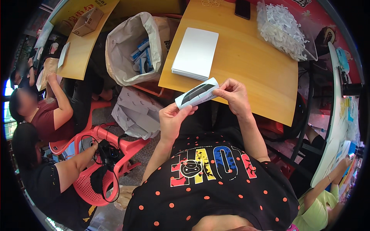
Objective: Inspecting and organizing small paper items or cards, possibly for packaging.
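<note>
A printed paper sheet (195, 94), white with a dark umbrella picture, is curled into a tube just off the table's near edge. My left hand (173, 120) pinches its left end between thumb and fingers. At the other end, my right hand (236, 97) grips the paper with thumb and forefinger. Beyond the tube, a stack of white sheets (195, 52) lies on the wooden table (246, 73). What the fingers cover underneath the paper is hidden.
Left of the table stands a large open white bag (115, 57) with several blue-and-white pieces (142, 56) inside. A clear bin (310, 54) of white plastic parts (283, 27) and a dark phone (243, 9) are at the far right. Red plastic chairs (86, 188) and co-workers sit left.
</note>
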Available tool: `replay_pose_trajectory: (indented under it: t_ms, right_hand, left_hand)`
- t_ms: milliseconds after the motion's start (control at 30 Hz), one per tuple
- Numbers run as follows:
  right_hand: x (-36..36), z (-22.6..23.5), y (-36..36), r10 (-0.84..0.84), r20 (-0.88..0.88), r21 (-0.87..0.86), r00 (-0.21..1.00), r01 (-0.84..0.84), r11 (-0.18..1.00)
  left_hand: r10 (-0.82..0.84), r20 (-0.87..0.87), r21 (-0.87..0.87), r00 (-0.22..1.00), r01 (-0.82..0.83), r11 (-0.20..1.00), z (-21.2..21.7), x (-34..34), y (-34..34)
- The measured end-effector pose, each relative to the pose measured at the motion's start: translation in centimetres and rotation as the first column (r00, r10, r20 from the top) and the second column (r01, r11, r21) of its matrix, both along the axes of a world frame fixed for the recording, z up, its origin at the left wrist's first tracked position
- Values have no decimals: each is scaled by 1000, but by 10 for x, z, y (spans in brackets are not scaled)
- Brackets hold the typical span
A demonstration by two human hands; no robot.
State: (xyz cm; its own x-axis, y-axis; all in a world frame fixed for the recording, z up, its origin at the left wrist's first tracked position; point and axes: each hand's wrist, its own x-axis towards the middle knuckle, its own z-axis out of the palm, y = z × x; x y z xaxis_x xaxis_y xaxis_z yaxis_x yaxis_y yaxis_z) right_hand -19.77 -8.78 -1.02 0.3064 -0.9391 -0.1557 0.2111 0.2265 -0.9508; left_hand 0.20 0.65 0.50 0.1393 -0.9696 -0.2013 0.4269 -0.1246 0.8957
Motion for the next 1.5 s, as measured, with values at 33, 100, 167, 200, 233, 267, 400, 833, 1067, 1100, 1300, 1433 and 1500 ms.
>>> replay_pose_trajectory:
  t_ms: [33, 100, 167, 200, 233, 267, 400, 833, 1067, 1100, 1300, 1433, 1500]
  right_hand:
    - [1, 2, 0, 7, 18, 8, 1000, -7, 1000]
    - [3, 6, 1, 19, 52, 23, 998, -20, 1000]
    - [3, 8, 2, 30, 16, 28, 999, -30, 999]
    - [3, 8, 2, 37, -2, 31, 999, -37, 999]
    - [1, 7, 2, 46, 0, 18, 999, -46, 999]
    - [-1, 4, 1, 55, 1, 6, 998, -55, 998]
    - [-1, 4, 2, 82, 12, 14, 997, -82, 997]
    - [2, -5, 10, 76, 43, 31, 996, -77, 997]
    - [6, 6, 9, 71, -27, 64, 997, -69, 996]
    - [6, 8, 9, 84, -29, 102, 996, -81, 992]
    - [9, 4, 13, 35, 36, 133, 999, -40, 990]
    - [8, 4, 14, 45, 42, 115, 998, -50, 992]
    - [8, 4, 14, 47, 53, 98, 997, -52, 994]
  left_hand:
    - [19, 67, 0, 998, -19, 1000, -2, -1, 0]
    - [35, 49, 29, 998, -37, 999, -3, -1, 1]
    - [36, 19, 61, 999, -37, 997, -5, -1, 1]
    - [30, -2, 79, 1000, -30, 996, -6, -1, 1]
    - [26, -22, 96, 999, -23, 995, -6, -1, 1]
    - [17, -54, 95, 998, -12, 995, -6, -1, 1]
    - [-2, -171, 87, 985, 17, 996, -7, 0, 3]
    - [49, -234, -14, 971, -54, 998, -17, -6, 3]
    - [53, -244, -4, 968, -55, 998, -20, -7, 0]
    - [53, -245, 3, 968, -54, 999, -20, -8, 0]
    - [36, -315, 37, 948, -25, 999, -24, -8, 1]
    - [22, -357, 51, 934, -3, 999, -23, -8, 2]
    - [32, -375, 47, 927, -16, 999, -23, -10, 1]
